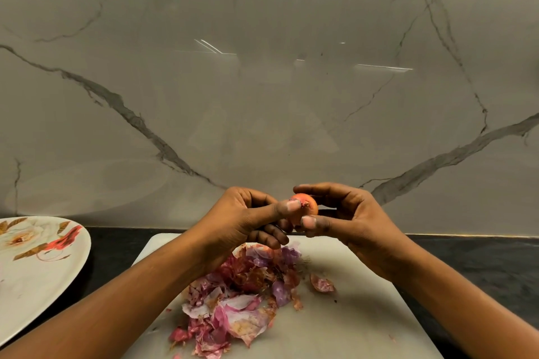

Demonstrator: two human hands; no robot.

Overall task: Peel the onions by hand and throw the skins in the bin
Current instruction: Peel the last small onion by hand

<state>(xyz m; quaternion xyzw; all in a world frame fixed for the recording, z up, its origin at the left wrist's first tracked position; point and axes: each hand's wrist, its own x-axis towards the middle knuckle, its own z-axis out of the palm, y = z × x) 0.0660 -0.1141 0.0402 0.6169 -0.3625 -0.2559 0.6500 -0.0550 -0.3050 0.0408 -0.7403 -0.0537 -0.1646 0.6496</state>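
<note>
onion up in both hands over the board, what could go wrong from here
1. The onion is small and pinched only by the fingertips of the left hand and right hand; it may slip, drop onto the cutting board and roll to the dark counter.
2. The pile of skins is loose, with one piece already apart; the left forearm beside it could sweep bits off the board.
3. No bin shows here, so carrying skins away may scatter them.
</note>
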